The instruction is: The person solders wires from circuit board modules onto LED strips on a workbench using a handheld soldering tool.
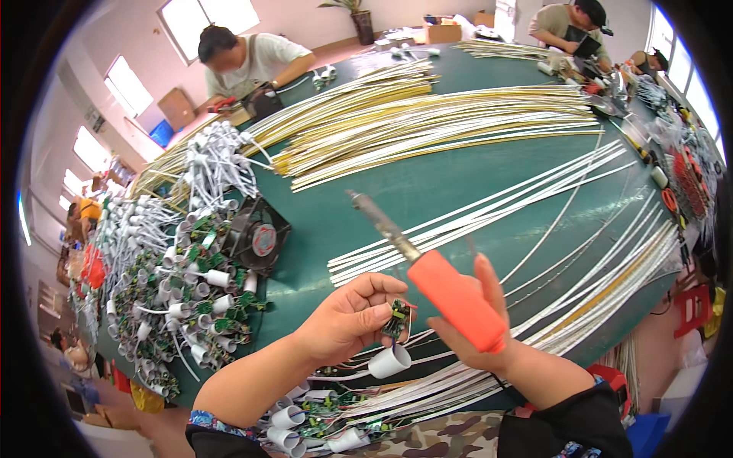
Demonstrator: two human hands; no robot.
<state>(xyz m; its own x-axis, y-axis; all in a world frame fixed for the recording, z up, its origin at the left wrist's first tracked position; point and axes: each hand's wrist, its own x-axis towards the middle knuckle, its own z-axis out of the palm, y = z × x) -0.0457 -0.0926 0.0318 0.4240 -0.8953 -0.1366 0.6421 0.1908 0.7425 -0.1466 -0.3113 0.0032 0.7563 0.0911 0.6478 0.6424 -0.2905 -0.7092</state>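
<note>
My left hand (pixel 351 314) pinches a small green circuit board (pixel 397 319) between thumb and fingers. Thin wires come off the board, and a white plastic tube (pixel 390 362) hangs just below it. In my right hand (pixel 489 294) is a soldering iron (pixel 456 299) with a thick red handle. Its metal shaft points up and to the left, away from the board, with the tip above the table. Close to my lap lie more white tubes (pixel 287 417) with green boards, beside a bundle of thin white strips (pixel 450 389).
A black fan (pixel 258 237) stands left of my hands, beside a large heap of white tubes and boards (pixel 179 305). White and yellow strips (pixel 443 130) cover the far part of the green table (pixel 359 217). Two people (pixel 248 65) work across it. Tools and wires (pixel 664 168) crowd the right edge.
</note>
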